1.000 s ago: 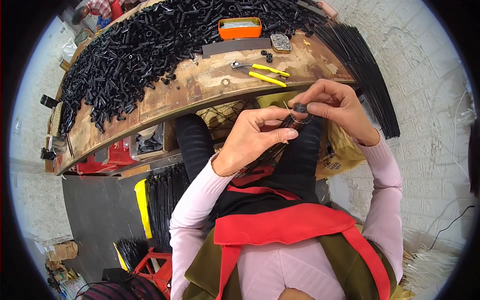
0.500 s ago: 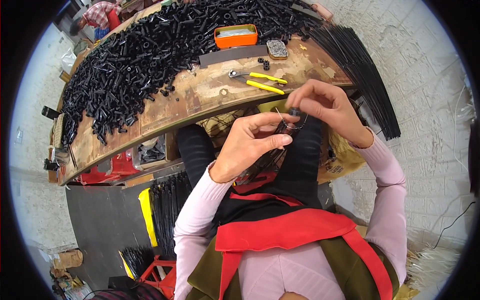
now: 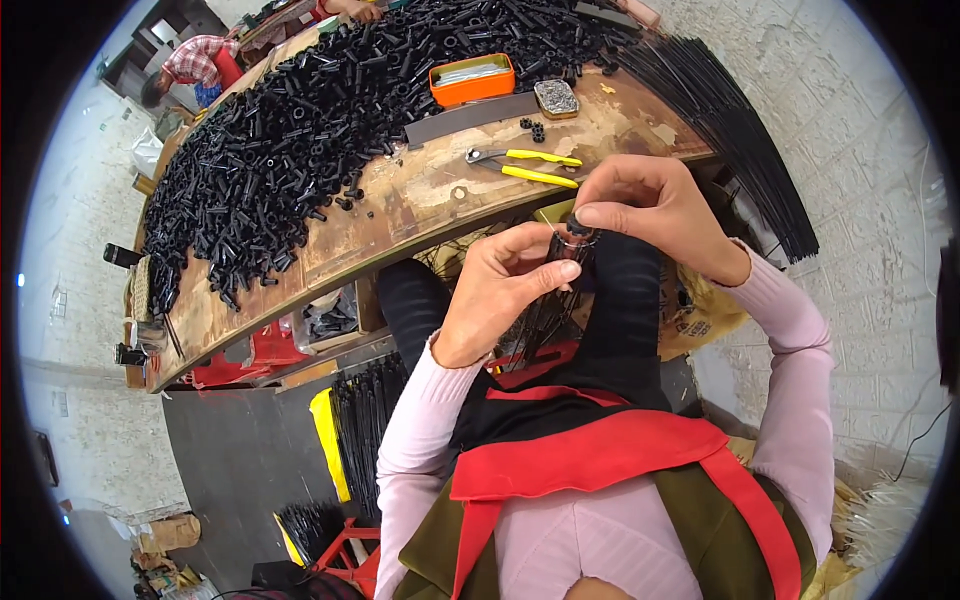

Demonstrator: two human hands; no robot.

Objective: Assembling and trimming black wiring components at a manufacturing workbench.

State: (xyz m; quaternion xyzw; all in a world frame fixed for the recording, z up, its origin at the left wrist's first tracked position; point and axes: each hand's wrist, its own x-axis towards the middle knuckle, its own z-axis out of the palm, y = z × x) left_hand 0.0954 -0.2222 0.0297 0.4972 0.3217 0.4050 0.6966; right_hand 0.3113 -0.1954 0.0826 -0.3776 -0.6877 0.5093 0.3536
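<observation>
My left hand (image 3: 485, 305) is closed around the upper end of a bundle of thin black rods (image 3: 528, 332), held over my lap. A thin pale needle-like wire (image 3: 546, 217) sticks up beside its fingertips. Between the thumb and fingers of my right hand (image 3: 670, 215) is a small black cylindrical piece (image 3: 577, 227). That piece sits right at the top of the bundle, above the left fingertips; how the two fit together is too small to tell. Yellow-handled pliers (image 3: 545, 156) lie on the wooden bench (image 3: 440, 190) just beyond my hands.
A large heap of short black tubes (image 3: 290, 130) covers the bench's left and back. Near it stand an orange box (image 3: 472, 90) and a small metal tin (image 3: 557, 98). Long black rods (image 3: 745, 140) overhang the right end. Another person (image 3: 195, 65) bends at the far left.
My right hand has come down and closer to the left, bringing the small black piece to the bundle's top. The whole view has shifted slightly.
</observation>
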